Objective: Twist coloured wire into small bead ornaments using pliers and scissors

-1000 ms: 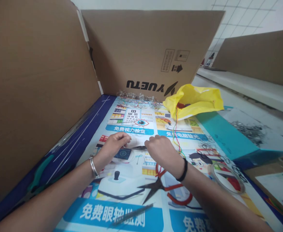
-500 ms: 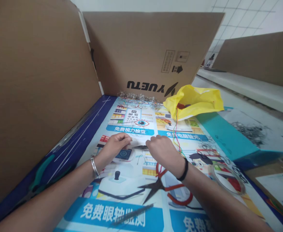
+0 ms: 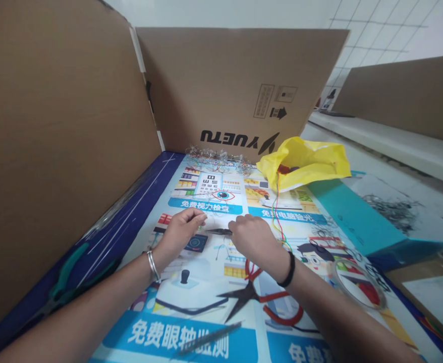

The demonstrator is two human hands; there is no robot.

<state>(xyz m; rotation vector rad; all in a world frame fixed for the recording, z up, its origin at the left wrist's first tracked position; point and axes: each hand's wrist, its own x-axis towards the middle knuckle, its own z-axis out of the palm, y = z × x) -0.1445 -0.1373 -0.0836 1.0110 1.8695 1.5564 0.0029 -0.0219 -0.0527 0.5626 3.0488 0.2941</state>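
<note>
My left hand (image 3: 181,232) is pinched shut over the printed poster mat (image 3: 206,282), its fingertips on something thin that I cannot make out. My right hand (image 3: 252,239) is closed around a small dark pointed tool (image 3: 217,232) whose tip points left toward the left fingertips. The two hands are a few centimetres apart. Thin coloured threads (image 3: 276,212) run from under my right hand up to a yellow plastic bag (image 3: 305,161). Red-handled scissors (image 3: 259,300) lie open just below my right wrist.
Cardboard walls (image 3: 55,126) stand on the left and at the back. Teal-handled pliers (image 3: 64,282) lie at the left edge. A clear tape roll (image 3: 357,282) sits at the right. A tangle of clear bits (image 3: 217,154) lies at the back wall. A thin grey strip (image 3: 206,338) lies near me.
Both hands stay in nearly the same place, pinching; the view has tilted down slightly, and the small pale sheet seen under the fingers a second ago no longer shows.
</note>
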